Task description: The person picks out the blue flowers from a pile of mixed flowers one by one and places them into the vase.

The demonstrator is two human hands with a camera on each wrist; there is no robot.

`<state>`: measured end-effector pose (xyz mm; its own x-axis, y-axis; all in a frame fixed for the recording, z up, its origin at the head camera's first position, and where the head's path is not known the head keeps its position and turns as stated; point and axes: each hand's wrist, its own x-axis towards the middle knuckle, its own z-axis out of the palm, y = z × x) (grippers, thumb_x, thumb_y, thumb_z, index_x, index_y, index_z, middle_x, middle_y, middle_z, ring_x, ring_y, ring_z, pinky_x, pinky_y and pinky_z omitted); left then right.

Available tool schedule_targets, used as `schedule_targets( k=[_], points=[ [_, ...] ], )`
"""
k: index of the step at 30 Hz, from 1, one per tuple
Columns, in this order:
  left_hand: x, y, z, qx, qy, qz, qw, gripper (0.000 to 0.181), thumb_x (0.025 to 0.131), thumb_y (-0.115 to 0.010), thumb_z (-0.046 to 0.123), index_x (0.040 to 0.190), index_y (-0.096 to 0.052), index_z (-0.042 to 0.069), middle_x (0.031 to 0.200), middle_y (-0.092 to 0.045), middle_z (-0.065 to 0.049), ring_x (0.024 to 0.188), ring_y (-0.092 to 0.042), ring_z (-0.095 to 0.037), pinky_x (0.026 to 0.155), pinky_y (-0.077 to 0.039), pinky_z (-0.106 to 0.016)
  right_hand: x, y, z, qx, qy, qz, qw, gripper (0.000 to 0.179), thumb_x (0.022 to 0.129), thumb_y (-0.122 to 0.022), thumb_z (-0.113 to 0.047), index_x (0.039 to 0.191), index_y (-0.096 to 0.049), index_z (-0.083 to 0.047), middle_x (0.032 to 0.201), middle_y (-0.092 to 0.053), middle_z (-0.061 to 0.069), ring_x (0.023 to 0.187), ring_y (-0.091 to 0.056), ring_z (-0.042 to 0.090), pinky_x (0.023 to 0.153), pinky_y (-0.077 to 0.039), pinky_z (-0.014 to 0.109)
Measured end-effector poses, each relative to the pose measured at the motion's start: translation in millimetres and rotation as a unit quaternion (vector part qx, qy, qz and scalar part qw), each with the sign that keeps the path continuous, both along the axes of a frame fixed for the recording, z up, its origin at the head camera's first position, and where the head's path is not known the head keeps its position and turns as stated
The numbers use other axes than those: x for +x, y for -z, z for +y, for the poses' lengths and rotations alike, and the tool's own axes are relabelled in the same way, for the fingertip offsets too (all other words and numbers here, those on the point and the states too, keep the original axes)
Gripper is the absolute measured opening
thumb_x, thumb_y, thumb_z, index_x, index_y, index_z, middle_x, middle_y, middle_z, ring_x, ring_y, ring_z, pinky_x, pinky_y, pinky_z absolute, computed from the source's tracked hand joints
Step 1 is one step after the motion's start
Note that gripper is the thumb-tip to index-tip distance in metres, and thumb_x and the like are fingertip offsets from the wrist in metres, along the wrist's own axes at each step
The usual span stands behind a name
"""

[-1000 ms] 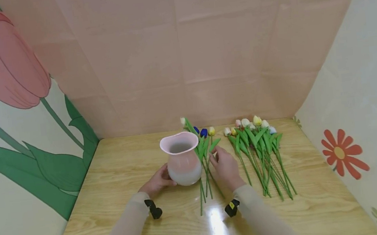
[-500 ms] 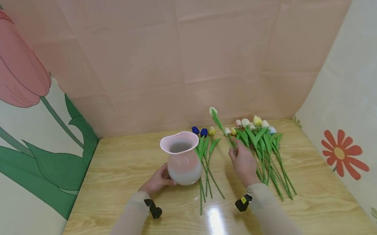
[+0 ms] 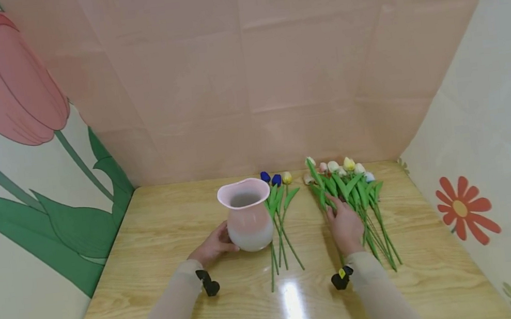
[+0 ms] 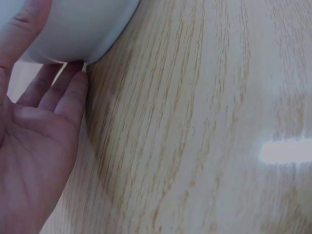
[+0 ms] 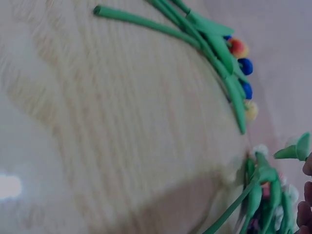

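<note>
A pink-and-white vase (image 3: 250,227) with a flared rim stands upright on the table. My left hand (image 3: 214,245) holds it low on its left side; in the left wrist view, the thumb lies along the vase wall (image 4: 78,29) and the fingers touch its base. My right hand (image 3: 347,227) grips a white artificial tulip (image 3: 315,172) at the left edge of the right-hand pile of tulips (image 3: 364,195). In the right wrist view only the fingertips (image 5: 307,207) show, at the right edge, close to a green leaf (image 5: 295,148).
A smaller group of tulips (image 3: 280,209), with blue and yellow heads, lies just right of the vase. Behind the wooden table (image 3: 171,204) hangs a pink backdrop (image 3: 247,77). Floral-printed side walls (image 3: 479,156) flank it.
My right hand has lifted the white tulip from the group beside the vase and carried it right, to the larger pile. My left hand and the vase have stayed put.
</note>
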<state>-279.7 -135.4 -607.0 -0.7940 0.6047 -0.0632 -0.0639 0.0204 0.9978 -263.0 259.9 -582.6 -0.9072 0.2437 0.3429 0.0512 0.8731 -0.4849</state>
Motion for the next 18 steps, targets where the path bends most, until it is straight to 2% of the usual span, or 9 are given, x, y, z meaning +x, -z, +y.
schedule_targets(
  k=[8, 14, 18],
  points=[
    [-1.0, -0.1, 0.3, -0.005, 0.0, -0.006, 1.0, 0.088, 0.081, -0.074, -0.002, 0.152, -0.028, 0.023, 0.157, -0.031, -0.005, 0.143, -0.031, -0.026, 0.113, -0.033, -0.04, 2.6, 14.6, 11.8, -0.001, 0.027, -0.081, 0.9963, 0.037, 0.1, -0.051, -0.033, 0.137, -0.053, -0.03, 0.105, -0.066, 0.013, 0.051, -0.047, 0.022, 0.036, -0.03, 0.034],
    [0.8, -2.1, 0.1, -0.004, -0.002, -0.01, 0.9999, 0.088, 0.081, -0.073, -0.003, 0.152, -0.027, 0.022, 0.156, -0.033, -0.007, 0.142, -0.033, -0.027, 0.11, -0.036, -0.038, 2.4, 20.4, 14.2, 0.005, 0.037, -0.09, 0.9953, 0.038, 0.098, -0.055, -0.03, 0.136, -0.053, -0.03, 0.09, -0.062, 0.011, 0.051, -0.048, 0.022, 0.036, -0.032, 0.034],
    [1.2, -2.4, -0.1, -0.002, -0.003, -0.007, 1.0, 0.088, 0.081, -0.073, -0.004, 0.152, -0.027, 0.02, 0.156, -0.033, -0.009, 0.141, -0.034, -0.028, 0.108, -0.038, -0.035, 3.0, 23.2, 14.6, 0.014, 0.039, -0.075, 0.9963, 0.037, 0.097, -0.058, -0.03, 0.133, -0.055, -0.027, 0.091, -0.063, 0.013, 0.054, -0.052, 0.026, 0.035, -0.031, 0.034]
  ],
)
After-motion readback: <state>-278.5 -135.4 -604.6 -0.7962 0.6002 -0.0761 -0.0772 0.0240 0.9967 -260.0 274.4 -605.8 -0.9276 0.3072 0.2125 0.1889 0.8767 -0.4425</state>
